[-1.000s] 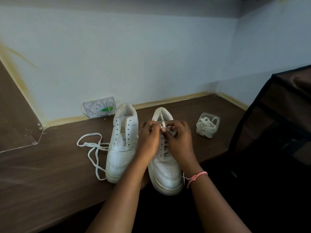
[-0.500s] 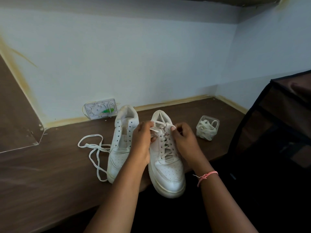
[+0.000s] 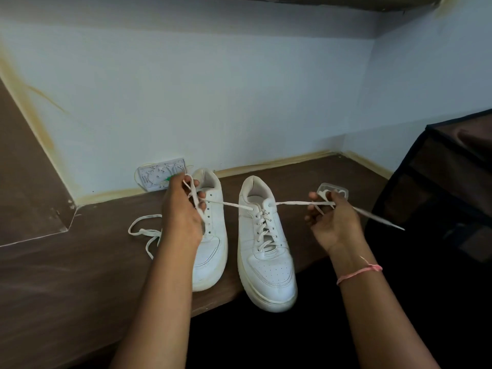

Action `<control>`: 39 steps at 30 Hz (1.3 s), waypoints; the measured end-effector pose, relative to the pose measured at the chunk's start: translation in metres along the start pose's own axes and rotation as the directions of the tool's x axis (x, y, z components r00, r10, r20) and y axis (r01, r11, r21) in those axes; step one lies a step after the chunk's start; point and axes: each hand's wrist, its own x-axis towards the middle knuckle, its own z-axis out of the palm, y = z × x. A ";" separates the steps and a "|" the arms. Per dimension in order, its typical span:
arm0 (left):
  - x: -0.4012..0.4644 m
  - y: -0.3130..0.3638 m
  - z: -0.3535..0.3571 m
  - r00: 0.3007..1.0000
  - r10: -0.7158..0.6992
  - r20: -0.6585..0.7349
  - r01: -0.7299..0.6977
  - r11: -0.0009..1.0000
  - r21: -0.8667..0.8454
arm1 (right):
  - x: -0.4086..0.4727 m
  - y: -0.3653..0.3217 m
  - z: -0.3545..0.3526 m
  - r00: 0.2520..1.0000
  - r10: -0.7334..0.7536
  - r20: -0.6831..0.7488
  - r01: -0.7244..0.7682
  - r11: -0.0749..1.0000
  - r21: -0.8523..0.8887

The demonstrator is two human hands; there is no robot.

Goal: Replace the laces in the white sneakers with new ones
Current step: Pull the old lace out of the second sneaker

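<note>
Brown desk (image 3: 66, 275): right shoe (image 3: 263, 243) laced, both hands (left (image 3: 183, 211), right (image 3: 332, 222)) gripping its lace (image 3: 292, 202) ends. Left shoe (image 3: 210, 235) probably remains.

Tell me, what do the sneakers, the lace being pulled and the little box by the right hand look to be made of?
The sneakers look like smooth white leather or a synthetic imitation: a faint sheen, stitched panels and punched toe holes. The lace seems flat woven fabric, matte and limp, perhaps cotton or polyester. The box appears clear, glossy plastic, since white coils show through its wall.
</note>
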 end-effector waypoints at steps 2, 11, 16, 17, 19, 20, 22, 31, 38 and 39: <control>0.000 0.005 -0.006 0.997 0.078 -0.020 -0.068 0.949 0.307 | 0.001 -0.007 -0.001 0.998 -0.066 -0.021 0.062 0.988 -0.139; -0.016 -0.034 0.002 0.741 0.460 0.489 -0.552 0.004 0.834 | -0.023 -0.007 -0.005 0.929 -0.288 0.233 0.162 -0.251 -0.954; -0.028 -0.071 0.018 0.700 0.194 0.687 -0.681 -0.108 0.724 | -0.038 0.021 0.028 0.777 -0.241 0.581 0.609 0.059 -0.791; -0.027 -0.074 0.017 0.696 0.181 0.695 -0.689 -0.104 0.717 | -0.036 0.030 0.028 0.748 -0.266 0.608 0.640 0.047 -0.767; -0.021 -0.075 0.015 0.692 0.187 0.697 -0.703 -0.044 0.710 | -0.031 0.045 0.026 0.714 -0.338 0.613 0.650 -0.007 -0.760; -0.019 -0.074 0.014 0.691 0.194 0.696 -0.709 -0.006 0.706 | -0.030 0.049 0.025 0.705 -0.363 0.610 0.646 -0.026 -0.763; -0.013 -0.070 0.010 0.692 0.189 0.697 -0.716 0.056 0.695 | -0.028 0.052 0.025 0.683 -0.392 0.616 0.656 -0.040 -0.754; -0.004 -0.059 -0.003 0.691 0.209 0.692 -0.723 0.191 0.664 | -0.021 0.051 0.010 0.667 -0.327 0.669 0.704 -0.017 -0.710; -0.005 -0.066 -0.003 0.654 0.288 0.699 -0.755 0.195 0.626 | -0.026 0.059 0.022 0.576 -0.424 0.699 0.647 -0.287 -0.707; -0.006 -0.066 -0.003 0.650 0.296 0.699 -0.757 0.186 0.626 | -0.029 0.060 0.024 0.576 -0.444 0.686 0.618 -0.312 -0.721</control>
